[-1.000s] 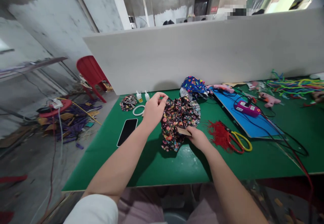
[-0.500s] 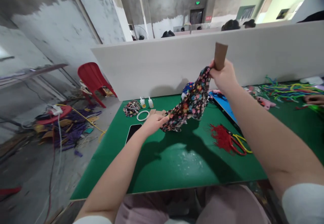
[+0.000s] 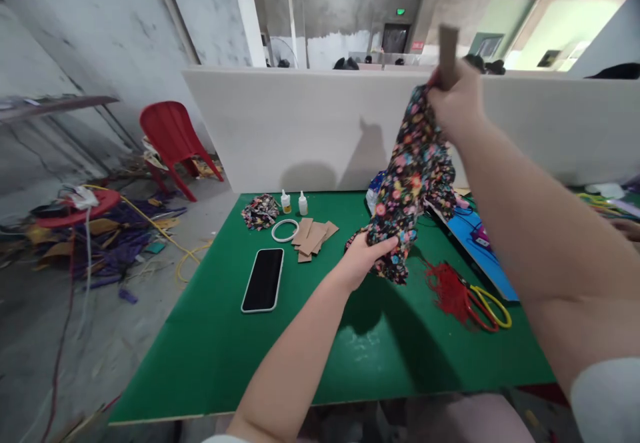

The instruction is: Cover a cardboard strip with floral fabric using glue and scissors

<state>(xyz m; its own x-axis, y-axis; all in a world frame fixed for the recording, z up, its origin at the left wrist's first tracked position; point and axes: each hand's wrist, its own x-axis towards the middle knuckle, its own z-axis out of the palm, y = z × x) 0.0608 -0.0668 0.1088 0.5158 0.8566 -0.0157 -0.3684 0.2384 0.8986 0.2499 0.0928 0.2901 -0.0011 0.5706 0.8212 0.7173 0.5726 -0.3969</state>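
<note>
A black floral cloth (image 3: pixel 407 169) hangs stretched between my two hands above the table. My right hand (image 3: pixel 457 99), raised high, is closed on its upper end and also grips a brown cardboard strip (image 3: pixel 449 53) that sticks up from the fist. Lower down, my left hand (image 3: pixel 364 256) pinches the cloth's bottom part. Several cardboard pieces (image 3: pixel 314 237) lie left of that hand, beside a white ring (image 3: pixel 285 230). A bunched floral cloth (image 3: pixel 260 211) and two small white bottles (image 3: pixel 303 203) are behind them.
A phone (image 3: pixel 263 280) lies on the green table (image 3: pixel 200 363). Scissors (image 3: pixel 487 306) with red and yellow handles rest by red threads (image 3: pixel 447 286). A blue board (image 3: pixel 475 243) is at the right. A white partition (image 3: pixel 280 123) lines the back; a red chair (image 3: pixel 170 129) stands left.
My right hand has risen with the cloth and cardboard strip. My left hand has moved right and slightly down, uncovering the cardboard pieces and phone. The view has shifted a little.
</note>
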